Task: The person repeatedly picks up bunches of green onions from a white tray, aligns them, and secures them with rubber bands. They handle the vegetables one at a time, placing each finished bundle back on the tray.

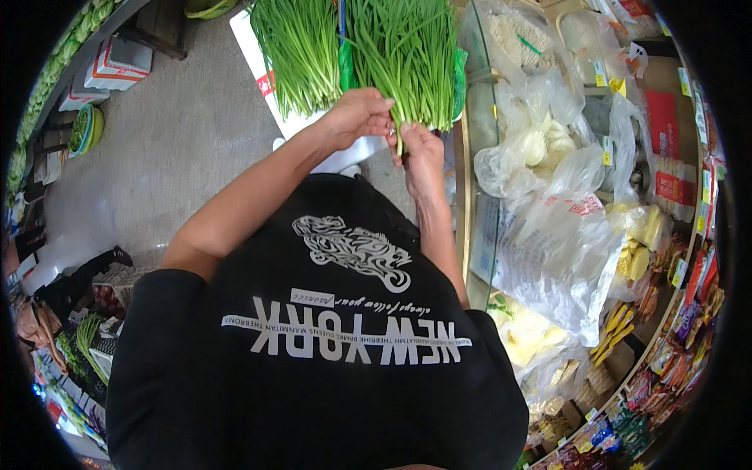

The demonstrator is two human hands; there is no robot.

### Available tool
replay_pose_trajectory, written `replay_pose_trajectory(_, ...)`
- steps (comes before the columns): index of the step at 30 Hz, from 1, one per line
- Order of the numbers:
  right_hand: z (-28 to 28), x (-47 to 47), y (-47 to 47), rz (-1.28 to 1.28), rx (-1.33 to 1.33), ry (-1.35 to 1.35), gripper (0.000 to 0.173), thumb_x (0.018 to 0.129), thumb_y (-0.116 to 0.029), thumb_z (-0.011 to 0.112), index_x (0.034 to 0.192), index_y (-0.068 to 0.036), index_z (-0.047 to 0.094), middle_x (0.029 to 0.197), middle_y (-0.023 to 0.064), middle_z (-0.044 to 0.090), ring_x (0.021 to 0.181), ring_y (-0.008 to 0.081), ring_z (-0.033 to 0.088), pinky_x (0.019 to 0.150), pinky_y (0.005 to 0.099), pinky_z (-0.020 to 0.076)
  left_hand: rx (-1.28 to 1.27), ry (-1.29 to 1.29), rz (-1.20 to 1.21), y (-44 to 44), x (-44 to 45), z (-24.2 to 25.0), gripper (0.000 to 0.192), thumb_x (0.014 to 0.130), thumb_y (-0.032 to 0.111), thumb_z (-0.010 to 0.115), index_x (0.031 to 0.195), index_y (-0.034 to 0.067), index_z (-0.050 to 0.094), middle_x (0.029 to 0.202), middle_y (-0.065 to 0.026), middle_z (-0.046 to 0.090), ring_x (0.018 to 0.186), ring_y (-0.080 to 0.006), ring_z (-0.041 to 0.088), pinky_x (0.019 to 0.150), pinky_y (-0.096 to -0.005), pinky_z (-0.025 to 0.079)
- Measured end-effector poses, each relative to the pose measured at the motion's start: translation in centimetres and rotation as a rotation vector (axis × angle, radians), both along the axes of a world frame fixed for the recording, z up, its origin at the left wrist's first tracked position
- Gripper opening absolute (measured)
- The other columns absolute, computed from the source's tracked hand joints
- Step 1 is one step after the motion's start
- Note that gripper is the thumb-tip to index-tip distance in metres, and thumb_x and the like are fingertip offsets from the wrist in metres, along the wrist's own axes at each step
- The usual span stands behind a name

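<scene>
Two heaps of green garlic chives lie ahead of me, a left heap [299, 64] and a right heap [432, 70], on a white foam box [239, 29]. My right hand [423, 150] pinches the pale lower ends of a slim bundle of garlic chive stalks [400, 111], which stays among the right heap. Close against the bundle's left side is my left hand [361, 114], thumb and fingers bent toward the stalks; its grip is partly hidden. Green plastic [348, 64] shows between the heaps.
At right, a glass panel [492, 176] edges a counter with plastic bags of pale food [543, 144] and a crumpled white bag [552, 252]. Packaged snacks [658, 388] line its far side. Foam boxes [120, 61] and a basin of greens [88, 129] stand left.
</scene>
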State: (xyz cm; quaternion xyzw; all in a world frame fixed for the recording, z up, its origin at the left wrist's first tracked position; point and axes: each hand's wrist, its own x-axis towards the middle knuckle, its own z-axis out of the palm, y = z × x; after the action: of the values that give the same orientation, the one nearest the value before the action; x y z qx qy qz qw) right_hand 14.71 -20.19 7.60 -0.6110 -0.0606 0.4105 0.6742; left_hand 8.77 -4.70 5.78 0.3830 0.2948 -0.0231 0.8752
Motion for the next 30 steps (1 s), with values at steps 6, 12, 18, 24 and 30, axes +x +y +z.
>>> replay_pose_trajectory(6,-0.2,0.4,-0.4,-0.010,0.028,-0.022,0.023,0.098,-0.019,0.051,0.088,-0.001,0.061,0.071,0.0025,0.060,0.053,0.0066,0.047,0.047,0.0219,0.0365,-0.012,0.011,0.008,-0.5,-0.4,-0.1,0.013,0.090,0.011,0.063,0.099,0.005,0.056,0.094,-0.0084,0.064,0.083,-0.0157,0.064,0.075,-0.0267,0.055)
replay_pose_trajectory(12,-0.7,0.8,-0.9,0.071,-0.065,-0.135,0.023,0.097,-0.021,0.053,0.088,-0.002,0.062,0.069,0.0006,0.061,0.052,0.0079,0.048,0.048,0.0227,0.0374,0.010,0.040,0.031,-1.2,-0.2,-0.7,0.014,0.090,0.014,0.065,0.098,0.006,0.057,0.089,-0.0059,0.063,0.079,-0.0154,0.064,0.072,-0.0274,0.054)
replay_pose_trajectory(18,-1.3,1.0,-1.0,0.247,-0.494,-0.924,0.033,0.096,-0.025,0.053,0.077,0.001,0.060,0.058,0.0053,0.058,0.053,0.0110,0.051,0.051,0.0275,0.0422,-0.071,0.107,0.042,-1.3,-0.2,-1.3,0.016,0.090,0.022,0.066,0.088,0.008,0.057,0.081,-0.0046,0.063,0.073,-0.0161,0.063,0.069,-0.0304,0.054)
replay_pose_trajectory(24,-1.6,1.5,-1.3,0.240,-0.412,-0.713,0.032,0.093,-0.028,0.052,0.083,0.000,0.063,0.065,0.0238,0.060,0.061,0.0397,0.061,0.059,0.0436,0.0476,-0.048,0.175,0.047,-1.2,0.2,-1.8,0.015,0.092,0.021,0.062,0.089,0.007,0.059,0.081,-0.0062,0.064,0.073,-0.0181,0.063,0.071,-0.0325,0.054)
replay_pose_trajectory(30,-2.1,2.0,-1.6,0.093,-0.293,-0.398,0.033,0.097,-0.022,0.048,0.092,0.005,0.067,0.073,0.0053,0.066,0.058,0.0085,0.055,0.052,0.0241,0.0465,-0.068,0.207,0.048,-1.2,0.1,-2.3,0.017,0.093,0.019,0.053,0.093,0.003,0.059,0.086,-0.0104,0.065,0.076,-0.0201,0.064,0.074,-0.0344,0.054)
